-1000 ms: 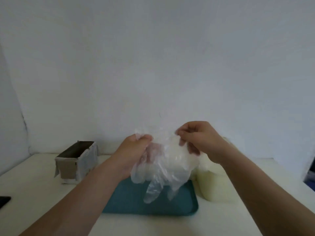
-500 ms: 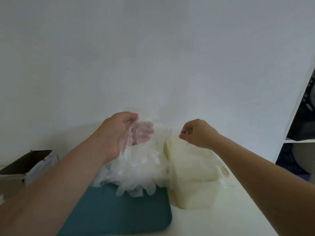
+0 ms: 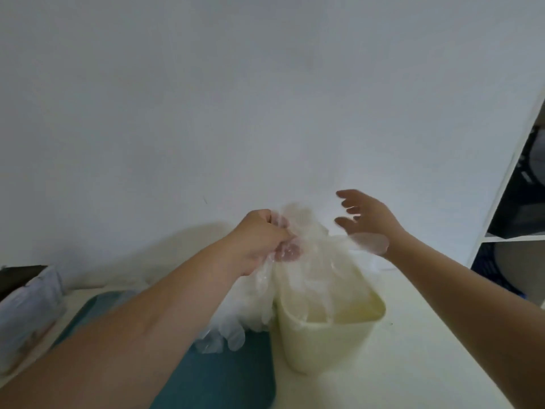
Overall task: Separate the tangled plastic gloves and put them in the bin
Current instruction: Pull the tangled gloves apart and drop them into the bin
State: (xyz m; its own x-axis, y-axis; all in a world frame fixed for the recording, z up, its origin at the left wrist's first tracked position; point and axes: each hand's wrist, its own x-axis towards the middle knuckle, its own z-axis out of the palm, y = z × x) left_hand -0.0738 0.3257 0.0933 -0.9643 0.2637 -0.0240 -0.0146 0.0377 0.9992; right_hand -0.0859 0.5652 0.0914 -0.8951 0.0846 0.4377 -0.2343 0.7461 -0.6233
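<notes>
the left hand (image 3: 259, 239) is curled tight around the upper end of the tangled plastic gloves (image 3: 295, 284), holding the bunch raised so its loose fingers hang free over the teal tray (image 3: 224, 379) and against the left side of the bin (image 3: 324, 349). judged purpose: gravity helps open the tangle. the right hand (image 3: 367, 219) is open, fingers spread, gripping nothing, above the bin mouth. a single glove (image 3: 370, 244) lies just below its palm, over the bin — contact cannot be confirmed. judged step: dropping one separated glove. the gloves are thin, translucent, crinkled film — limp and likely to cling. the bin is cream, smooth, rigid, round-cornered and open-topped. tray and bin stand on a white table (image 3: 413, 364)
</notes>
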